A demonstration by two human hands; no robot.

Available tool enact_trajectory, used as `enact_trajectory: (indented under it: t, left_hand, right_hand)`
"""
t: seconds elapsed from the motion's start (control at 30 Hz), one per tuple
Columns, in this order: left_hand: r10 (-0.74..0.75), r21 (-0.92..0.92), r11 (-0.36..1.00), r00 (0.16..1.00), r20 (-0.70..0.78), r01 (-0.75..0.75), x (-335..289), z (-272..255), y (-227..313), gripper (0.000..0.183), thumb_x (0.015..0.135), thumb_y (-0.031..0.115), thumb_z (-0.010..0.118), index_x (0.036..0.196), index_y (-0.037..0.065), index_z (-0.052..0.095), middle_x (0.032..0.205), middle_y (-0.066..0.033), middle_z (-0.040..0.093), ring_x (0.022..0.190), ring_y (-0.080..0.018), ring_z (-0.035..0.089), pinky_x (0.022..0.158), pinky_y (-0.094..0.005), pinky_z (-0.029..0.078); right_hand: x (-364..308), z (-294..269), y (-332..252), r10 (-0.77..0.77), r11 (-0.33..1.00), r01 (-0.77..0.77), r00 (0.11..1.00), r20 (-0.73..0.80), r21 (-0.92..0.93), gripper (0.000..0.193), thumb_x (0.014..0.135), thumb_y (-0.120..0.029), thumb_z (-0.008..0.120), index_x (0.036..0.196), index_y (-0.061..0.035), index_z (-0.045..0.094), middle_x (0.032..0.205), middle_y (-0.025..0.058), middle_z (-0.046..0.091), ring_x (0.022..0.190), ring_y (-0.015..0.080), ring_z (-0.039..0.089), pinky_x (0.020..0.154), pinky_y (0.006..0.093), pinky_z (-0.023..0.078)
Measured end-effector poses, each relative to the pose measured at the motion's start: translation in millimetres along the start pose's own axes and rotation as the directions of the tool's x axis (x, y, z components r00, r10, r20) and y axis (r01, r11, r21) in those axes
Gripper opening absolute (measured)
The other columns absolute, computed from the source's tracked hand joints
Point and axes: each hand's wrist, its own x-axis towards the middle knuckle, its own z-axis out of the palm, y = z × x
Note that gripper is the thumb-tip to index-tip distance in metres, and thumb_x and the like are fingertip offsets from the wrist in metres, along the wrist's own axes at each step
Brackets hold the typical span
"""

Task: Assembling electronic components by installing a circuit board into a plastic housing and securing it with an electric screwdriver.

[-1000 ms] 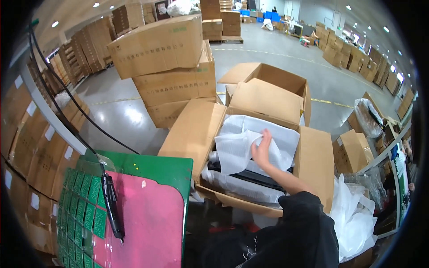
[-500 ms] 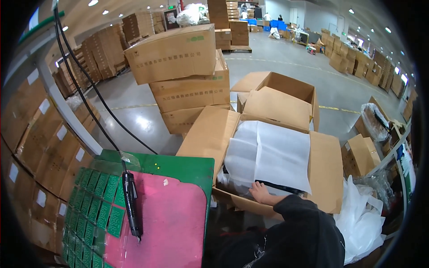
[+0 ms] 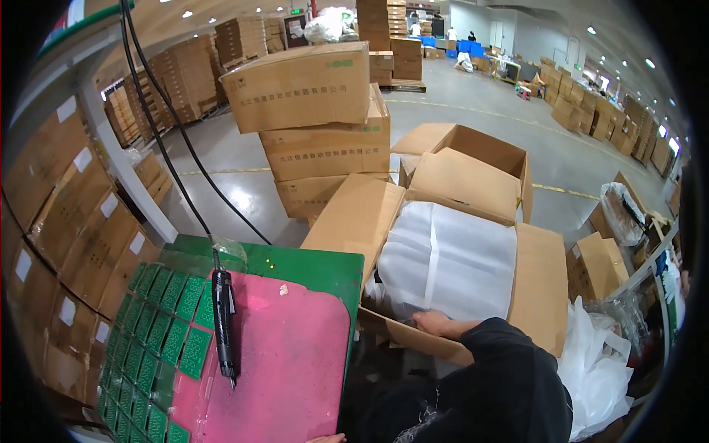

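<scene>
My right hand (image 3: 433,323) reaches into an open cardboard box (image 3: 541,280), at the near edge of a white foam sheet (image 3: 473,258). Its fingers look curled against the sheet's edge, their tips partly hidden. The sheet lies over the box's contents with a lighter strip running down it. Of my left hand (image 3: 327,438) only a small part shows at the bottom edge, beside the pink mat (image 3: 284,362); its fingers are mostly out of frame. A black electric screwdriver (image 3: 224,321) on a cable lies on the mat, next to rows of green circuit boards (image 3: 173,340).
The mat lies on a green worktop (image 3: 310,260). Stacked closed cartons (image 3: 310,85) stand beyond it, and another open carton (image 3: 473,177) adjoins the box. White plastic bags (image 3: 594,369) hang at the right. Black cables (image 3: 166,133) come down from above.
My right hand's spread fingers have drawn in at the near edge. The dark object seen beside them is now out of sight. Part of my left hand has come into view; the view has shifted slightly.
</scene>
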Motion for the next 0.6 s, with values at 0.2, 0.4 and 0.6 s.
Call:
enact_trajectory:
  t: [0.2, 0.4, 0.6]
  left_hand:
    - [-0.028, 0.011, 1.0, 1.0, -0.013, 0.028, 4, 0, 5, 0.015, 0.079, -0.007, 0.062, 0.088, 0.001, 0.07, 0.076, -0.0142, 0.067, 0.069, -0.0285, 0.065, 0.065, -0.0367, 0.053]
    - [-0.09, 0.025, 0.996, 0.996, 0.001, 0.09, 14, 1, 15, 0.016, 0.079, -0.009, 0.062, 0.089, 0.0, 0.07, 0.077, -0.0158, 0.067, 0.069, -0.0293, 0.065, 0.065, -0.0375, 0.053]
    - [-0.091, -0.006, 0.996, 0.996, 0.019, 0.091, 12, -1, 12, 0.017, 0.078, -0.011, 0.061, 0.091, -0.003, 0.068, 0.077, -0.0164, 0.066, 0.067, -0.0299, 0.064, 0.064, -0.0371, 0.052]
  right_hand:
    - [18, 50, 54, 0.027, 0.983, -0.04, 0.997, 0.075, 0.177, 0.047, 0.086, -0.02, 0.059, 0.13, -0.005, 0.052, 0.1, 0.0166, 0.069, 0.096, 0.0384, 0.066, 0.084, 0.0491, 0.052]
    - [26, 54, 54, 0.139, 0.957, -0.142, 0.99, 0.029, 0.254, 0.053, 0.084, -0.021, 0.062, 0.132, -0.003, 0.049, 0.1, 0.0182, 0.068, 0.097, 0.0394, 0.065, 0.085, 0.0495, 0.051]
    - [21, 48, 37, 0.244, 0.918, -0.244, 0.969, 0.038, 0.312, 0.058, 0.082, -0.022, 0.064, 0.134, -0.0013, 0.047, 0.099, 0.0194, 0.068, 0.097, 0.0403, 0.065, 0.086, 0.0498, 0.051]
